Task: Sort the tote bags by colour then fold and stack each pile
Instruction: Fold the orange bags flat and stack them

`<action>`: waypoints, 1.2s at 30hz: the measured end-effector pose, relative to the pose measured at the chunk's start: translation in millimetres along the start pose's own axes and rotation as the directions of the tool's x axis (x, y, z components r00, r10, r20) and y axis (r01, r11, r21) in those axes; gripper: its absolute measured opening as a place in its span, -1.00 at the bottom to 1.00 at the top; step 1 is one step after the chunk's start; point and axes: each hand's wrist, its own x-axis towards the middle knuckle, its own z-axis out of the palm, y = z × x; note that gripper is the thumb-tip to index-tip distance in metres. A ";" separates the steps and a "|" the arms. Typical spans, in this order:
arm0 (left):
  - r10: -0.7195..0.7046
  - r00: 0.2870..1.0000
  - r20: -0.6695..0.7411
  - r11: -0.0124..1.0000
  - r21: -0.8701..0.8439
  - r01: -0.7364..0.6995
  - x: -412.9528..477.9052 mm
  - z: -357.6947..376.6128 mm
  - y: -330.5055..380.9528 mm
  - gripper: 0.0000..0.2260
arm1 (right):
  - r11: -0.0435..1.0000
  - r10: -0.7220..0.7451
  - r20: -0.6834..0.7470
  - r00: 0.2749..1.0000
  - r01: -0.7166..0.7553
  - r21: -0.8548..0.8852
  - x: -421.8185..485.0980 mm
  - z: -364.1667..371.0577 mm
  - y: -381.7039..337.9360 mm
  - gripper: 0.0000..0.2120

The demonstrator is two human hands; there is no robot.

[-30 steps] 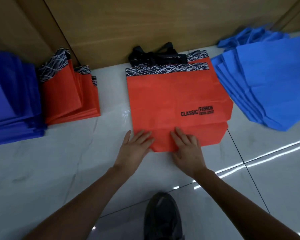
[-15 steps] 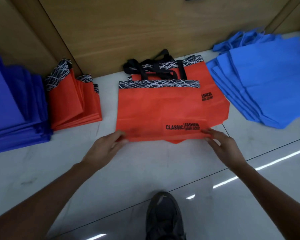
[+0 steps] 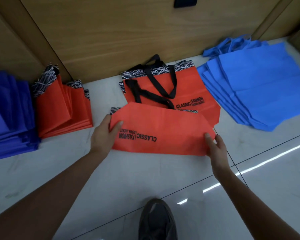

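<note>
I see the orange tote bag point(image 3: 163, 134) doubled over into a long strip in front of me, its "CLASSIC FASHION" print upside-down, its near edge on the pale tiled floor point(image 3: 128, 179). My left hand point(image 3: 103, 134) pinches its left end, thumb on top and fingers hidden beneath. My right hand point(image 3: 216, 148) pinches the right end the same way, thumb lying on the fabric.

The strip's far edge overlaps another orange bag point(image 3: 197, 90) that lies flat just behind it, with black handles point(image 3: 156, 90) sprawled across its face and a black-and-white patterned band along its top.

To the left sits a stack of folded orange bags point(image 3: 59, 108), and beyond that, a stack of dark blue bags point(image 3: 9, 110). To the right, a fanned pile of light blue bags point(image 3: 260, 87) lies unfolded. A wooden wall panel point(image 3: 128, 32) backs all of it, and a dark shoe point(image 3: 157, 220) shows at the bottom edge.
</note>
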 end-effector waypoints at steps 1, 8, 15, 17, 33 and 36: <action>-0.025 1.000 0.002 0.998 0.060 0.025 -0.5 3.9 -1.2 -0.70 | 0.999 0.012 -0.038 0.999 -0.014 -0.049 -3.7 -1.2 9.6 -0.78; -0.311 0.950 -0.022 0.929 0.202 0.309 -17.7 15.5 -8.5 -0.54 | 0.813 0.064 -0.228 0.972 -0.183 -0.553 -3.0 13.9 19.9 -0.67; -0.077 0.985 -0.153 0.787 0.597 0.154 -40.2 14.9 -6.5 -0.61 | 0.420 -0.284 -0.076 0.956 0.053 -0.906 -9.7 32.4 11.8 -0.57; 0.236 0.966 -0.107 0.729 0.676 -0.103 -39.2 23.3 -9.8 -0.62 | 0.316 -0.508 0.159 0.847 0.354 -0.880 -15.1 48.9 16.9 -0.50; 0.143 0.984 0.108 0.710 0.681 -0.178 -32.4 61.0 -29.9 -0.45 | 0.306 -0.250 0.220 0.943 0.293 -0.906 1.3 64.6 46.4 -0.45; 0.125 0.983 0.131 0.708 0.682 -0.181 -33.2 60.2 -30.1 -0.36 | 0.451 -0.247 -0.028 0.969 0.090 -0.888 8.6 54.4 39.5 -0.40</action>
